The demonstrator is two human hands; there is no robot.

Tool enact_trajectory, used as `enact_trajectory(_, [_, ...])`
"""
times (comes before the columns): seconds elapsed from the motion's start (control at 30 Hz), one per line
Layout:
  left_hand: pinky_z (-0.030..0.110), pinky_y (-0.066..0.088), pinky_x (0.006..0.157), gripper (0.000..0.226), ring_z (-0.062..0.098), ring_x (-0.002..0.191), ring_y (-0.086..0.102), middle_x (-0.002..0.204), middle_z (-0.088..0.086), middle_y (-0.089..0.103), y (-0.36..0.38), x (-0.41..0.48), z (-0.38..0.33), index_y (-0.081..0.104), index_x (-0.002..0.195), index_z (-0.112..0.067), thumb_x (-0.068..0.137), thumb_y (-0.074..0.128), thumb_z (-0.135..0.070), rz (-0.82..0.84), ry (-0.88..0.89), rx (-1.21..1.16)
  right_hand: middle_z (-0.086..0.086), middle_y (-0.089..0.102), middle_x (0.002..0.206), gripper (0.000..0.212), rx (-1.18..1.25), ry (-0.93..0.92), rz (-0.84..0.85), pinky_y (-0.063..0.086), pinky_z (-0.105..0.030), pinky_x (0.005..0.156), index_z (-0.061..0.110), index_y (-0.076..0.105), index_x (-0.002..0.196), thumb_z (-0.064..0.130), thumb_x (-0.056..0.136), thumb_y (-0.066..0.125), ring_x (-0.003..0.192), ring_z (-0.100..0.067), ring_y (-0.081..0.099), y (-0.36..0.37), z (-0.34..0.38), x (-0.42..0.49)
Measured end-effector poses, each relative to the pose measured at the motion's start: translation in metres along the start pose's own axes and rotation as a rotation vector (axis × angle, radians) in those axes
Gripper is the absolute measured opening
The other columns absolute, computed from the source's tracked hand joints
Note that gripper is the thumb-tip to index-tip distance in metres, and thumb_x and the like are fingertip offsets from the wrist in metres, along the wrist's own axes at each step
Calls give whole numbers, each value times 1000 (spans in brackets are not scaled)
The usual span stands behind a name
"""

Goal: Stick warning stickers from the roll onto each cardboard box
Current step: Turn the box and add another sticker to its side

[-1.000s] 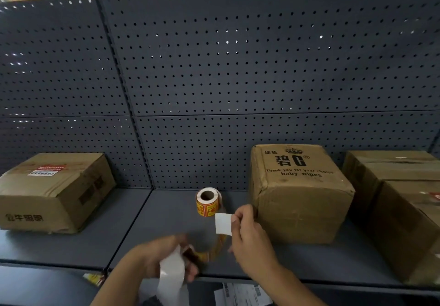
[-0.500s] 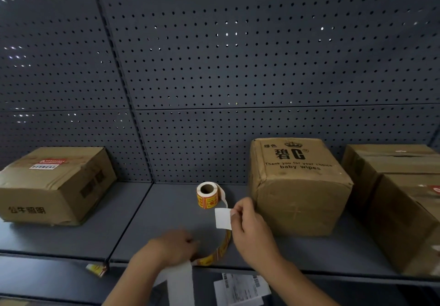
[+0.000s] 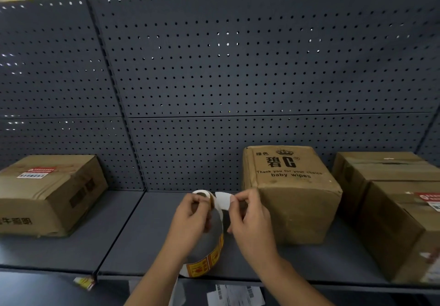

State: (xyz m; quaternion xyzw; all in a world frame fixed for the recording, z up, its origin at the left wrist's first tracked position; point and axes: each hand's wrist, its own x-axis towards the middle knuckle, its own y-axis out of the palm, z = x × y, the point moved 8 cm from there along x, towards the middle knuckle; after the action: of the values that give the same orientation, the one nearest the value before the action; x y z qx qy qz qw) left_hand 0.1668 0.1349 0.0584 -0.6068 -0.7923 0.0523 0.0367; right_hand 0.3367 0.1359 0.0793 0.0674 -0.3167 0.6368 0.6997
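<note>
The sticker roll [image 3: 203, 195] stands on the grey shelf [image 3: 123, 239], mostly hidden behind my left hand [image 3: 190, 224], whose fingers curl round it. A strip of yellow-red warning stickers [image 3: 209, 260] trails from it toward the shelf's front edge. My right hand [image 3: 250, 224] pinches one peeled sticker [image 3: 223, 200], white back toward me, just right of the roll. The baby wipes cardboard box [image 3: 290, 191] stands right beside my right hand. A cardboard box on the left [image 3: 47, 193] and a box at the right [image 3: 404, 229] carry red-white labels.
A dark pegboard wall [image 3: 238, 79] backs the shelf. Another cardboard box [image 3: 381, 169] stands behind the right one. Papers with barcodes [image 3: 235, 295] lie below the shelf's front edge, and a yellow scrap [image 3: 84, 282] hangs at the left shelf edge.
My left hand rose from the shelf's front edge up to the roll. My right hand carried the peeled sticker up and slightly back, close beside the roll.
</note>
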Motion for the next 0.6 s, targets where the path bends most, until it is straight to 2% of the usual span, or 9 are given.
enact_trajectory(0.07, [34,59,67,20,20,66,66,73,5,70,13,-6,-2,62,105,1,105,59,-19,49,-99,-223,14,65,99,9,-23,-54,-60,58,-39,61,31,49,99,40,102,50,75,-8,68,-4,7,2])
enact_trajectory(0.17, [45,60,90,36,31,94,75,102,16,77,29,-11,-10,67,108,-1,102,63,-36,170,-159,-374,15,57,127,15,-147,-168,-47,59,-32,69,24,52,104,38,104,49,96,0,63,-4,19,2])
enact_trajectory(0.23, [44,59,90,34,30,98,76,100,15,77,30,-12,-16,65,103,-6,99,66,-39,191,-145,-396,11,51,137,13,-222,-232,-4,59,-31,65,24,52,105,36,105,49,92,-2,64,-1,23,1])
enact_trajectory(0.3, [40,59,85,26,27,91,76,96,15,75,28,-11,-20,64,102,-5,99,68,-31,168,-126,-400,12,46,143,11,-244,-258,39,58,-30,62,25,52,105,36,106,51,85,-3,65,1,24,0])
enact_trajectory(0.37, [36,60,78,14,24,84,74,92,16,73,22,-8,-20,63,99,-5,99,67,-19,112,-113,-399,14,41,148,13,-235,-288,85,56,-23,64,25,52,107,37,105,55,83,2,59,3,25,-2])
enact_trajectory(0.43, [37,60,78,8,24,84,69,85,11,71,14,-4,-19,64,94,-7,98,66,-13,65,-93,-383,16,35,153,17,-207,-287,128,53,-17,68,26,54,112,40,103,58,85,5,56,3,24,-4])
enact_trajectory(0.5, [43,57,84,10,26,86,65,79,5,67,6,-1,-21,64,91,-10,98,67,-15,28,-53,-360,18,33,154,19,-112,-213,142,54,-21,72,29,57,116,38,101,64,86,-2,62,-1,22,-3])
enact_trajectory(0.53, [43,55,84,11,25,85,63,78,4,64,2,0,-22,64,89,-11,97,68,-17,16,-40,-361,18,38,150,19,-50,-161,122,55,-25,71,31,57,117,36,100,66,85,-7,64,-4,22,-2])
enact_trajectory(0.6, [40,52,81,13,23,84,62,82,7,61,-2,1,-25,63,87,-14,96,70,-20,35,-34,-375,12,58,125,19,89,-33,64,57,-34,60,37,57,117,36,100,66,75,-14,65,-12,20,5])
